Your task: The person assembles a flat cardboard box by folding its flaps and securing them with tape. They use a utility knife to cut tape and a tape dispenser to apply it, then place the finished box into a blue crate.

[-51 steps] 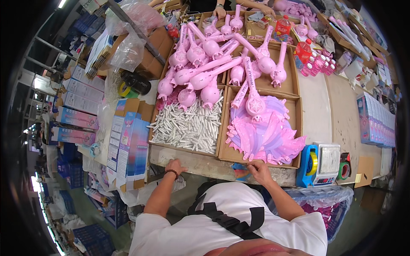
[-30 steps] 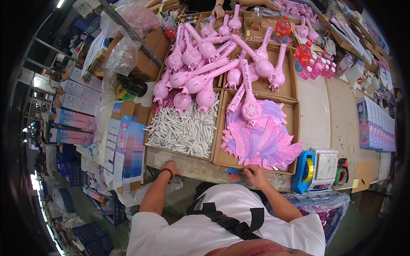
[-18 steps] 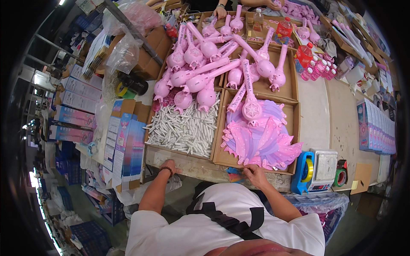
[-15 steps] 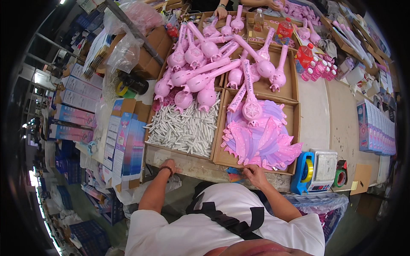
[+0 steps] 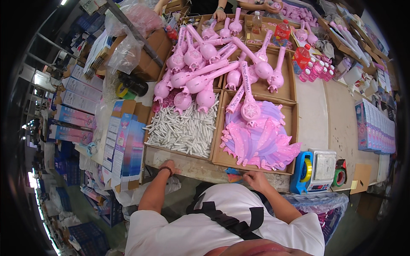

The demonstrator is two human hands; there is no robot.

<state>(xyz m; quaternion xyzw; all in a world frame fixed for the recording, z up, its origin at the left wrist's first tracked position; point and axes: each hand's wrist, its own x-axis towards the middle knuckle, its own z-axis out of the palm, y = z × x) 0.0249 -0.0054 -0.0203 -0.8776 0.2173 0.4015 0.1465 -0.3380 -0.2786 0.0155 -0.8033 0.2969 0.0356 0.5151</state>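
Many white sticks [image 5: 183, 131] lie in a cardboard tray [image 5: 178, 152].

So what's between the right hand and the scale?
Going from the right hand to the scale: a strip of table, then the blue tape dispenser, next to the scale. Seen in the head view.

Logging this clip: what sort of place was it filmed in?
Probably a toy packing workshop: pink plastic wand-shaped pieces heaped in brown cardboard trays, many loose slim white sticks, and a row of blue and pink printed cardboard boxes.
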